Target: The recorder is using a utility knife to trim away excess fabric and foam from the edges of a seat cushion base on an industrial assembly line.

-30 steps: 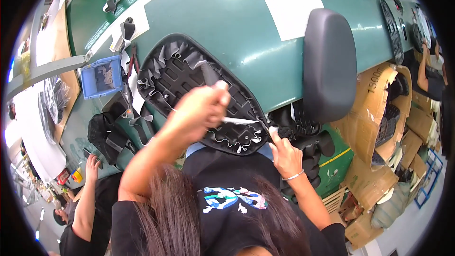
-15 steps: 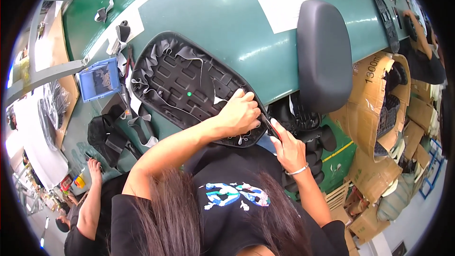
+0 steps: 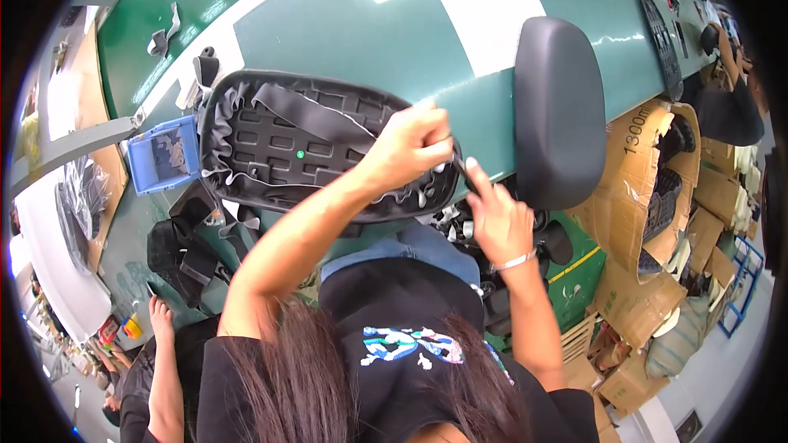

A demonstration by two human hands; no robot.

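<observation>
A black seat pad (image 3: 283, 125) lies with its ribbed underside up on the table, its cover gathered in folds along the rim. A loose strip of dark grey cover fabric (image 3: 316, 115) runs across the underside toward my left hand (image 3: 414, 141). That hand is closed over the pad's right end, with the strip leading under it. My right hand (image 3: 502, 226), wearing a bracelet, grips a slim dark tool (image 3: 469, 176) against the right rim. The tool's tip is hidden. To the right, a smooth black pad (image 3: 560, 111) stands at the table edge.
A blue bin (image 3: 164, 157) with small grey pieces stands at left, beside fabric scraps (image 3: 226, 226) and a black bundle (image 3: 179, 254). A cardboard box (image 3: 636, 189) of black parts is at right. Another person's hand (image 3: 162, 316) is at lower left.
The seat pad has turned to lie more level and shifted slightly left. My left hand has moved up; a longer piece of the fabric strip now lies across the underside.
</observation>
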